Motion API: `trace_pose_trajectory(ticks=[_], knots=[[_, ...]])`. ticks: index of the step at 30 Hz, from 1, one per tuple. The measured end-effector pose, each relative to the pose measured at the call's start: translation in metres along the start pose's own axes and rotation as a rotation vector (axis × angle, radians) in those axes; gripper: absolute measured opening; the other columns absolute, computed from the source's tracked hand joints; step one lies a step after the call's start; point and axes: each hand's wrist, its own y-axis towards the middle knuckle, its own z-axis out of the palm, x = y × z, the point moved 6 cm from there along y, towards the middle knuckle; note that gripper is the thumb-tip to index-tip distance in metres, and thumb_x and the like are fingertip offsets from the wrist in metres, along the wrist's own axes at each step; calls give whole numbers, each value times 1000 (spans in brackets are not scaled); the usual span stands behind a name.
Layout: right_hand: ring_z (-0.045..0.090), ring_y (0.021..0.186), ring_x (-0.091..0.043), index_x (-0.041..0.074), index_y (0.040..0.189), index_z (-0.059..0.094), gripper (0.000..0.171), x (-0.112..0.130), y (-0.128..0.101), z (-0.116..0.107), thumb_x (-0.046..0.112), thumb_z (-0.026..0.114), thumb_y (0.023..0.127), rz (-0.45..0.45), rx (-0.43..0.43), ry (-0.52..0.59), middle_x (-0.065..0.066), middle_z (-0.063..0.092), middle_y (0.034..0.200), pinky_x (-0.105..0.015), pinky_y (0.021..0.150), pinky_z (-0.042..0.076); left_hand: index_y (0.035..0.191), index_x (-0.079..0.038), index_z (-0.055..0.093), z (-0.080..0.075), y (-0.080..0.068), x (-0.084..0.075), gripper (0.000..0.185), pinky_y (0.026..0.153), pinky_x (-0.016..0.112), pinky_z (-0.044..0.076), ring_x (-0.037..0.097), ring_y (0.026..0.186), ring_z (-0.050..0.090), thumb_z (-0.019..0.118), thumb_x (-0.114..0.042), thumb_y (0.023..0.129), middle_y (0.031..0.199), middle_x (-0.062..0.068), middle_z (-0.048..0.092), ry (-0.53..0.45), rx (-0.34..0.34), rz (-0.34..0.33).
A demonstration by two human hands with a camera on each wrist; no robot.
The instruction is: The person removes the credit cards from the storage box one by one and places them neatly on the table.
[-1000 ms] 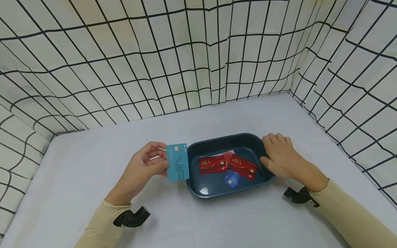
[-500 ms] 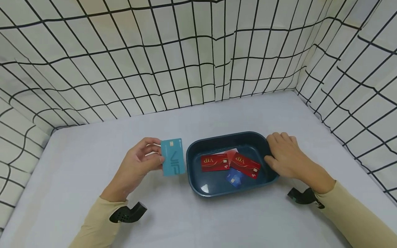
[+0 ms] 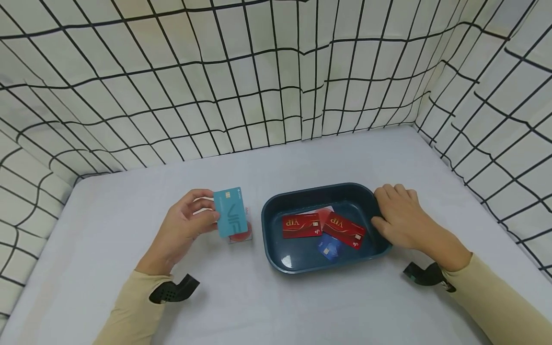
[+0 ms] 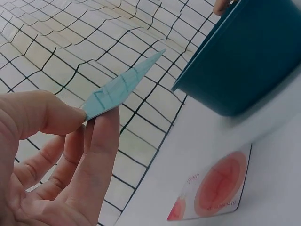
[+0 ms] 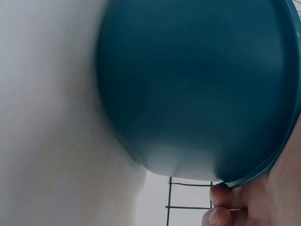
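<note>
In the head view my left hand [image 3: 183,227] pinches a light blue VIP card [image 3: 230,212] between thumb and fingers, left of a dark blue plastic tub [image 3: 276,261]. The left wrist view shows this card [image 4: 115,92] held tilted above the table. Under it lies a white card with a red round print [image 4: 221,186], partly covered in the head view. My right hand [image 3: 403,218] grips the tub's right end at the rim. Inside the tub lie two red VIP cards [image 3: 302,225], a blue card [image 3: 329,247] and a pale red-and-white card [image 3: 323,214] partly beneath the red ones.
A white cloth [image 3: 215,297] covers the table. Walls of black grid netting [image 3: 258,91] over white sheeting enclose the back and sides. A black wrist camera [image 3: 174,290] sits on each sleeve.
My left hand has drawn the light blue card leftward, away from the tub, over the white card, which shows more now. The right hand keeps its grip. The head view has shifted slightly.
</note>
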Motion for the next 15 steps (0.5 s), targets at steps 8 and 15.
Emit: trace_pose_trajectory(ticks=[8, 15], knots=[[40, 85, -26, 5, 101, 52, 23, 0, 0, 0, 21, 61, 87, -7, -14, 0, -7, 49, 88, -41, 75, 26, 130, -17, 51, -13, 2, 8, 34, 85, 25, 62, 9, 87, 68, 63, -9, 99, 105, -4, 65, 7, -32, -33], [40, 84, -26, 4, 101, 52, 23, -1, 0, -1, 21, 60, 87, -1, -22, -13, -7, 48, 87, -39, 75, 25, 129, -15, 50, -23, 6, 17, 36, 83, 24, 62, 7, 86, 68, 65, -4, 98, 102, -6, 66, -46, -32, -63]])
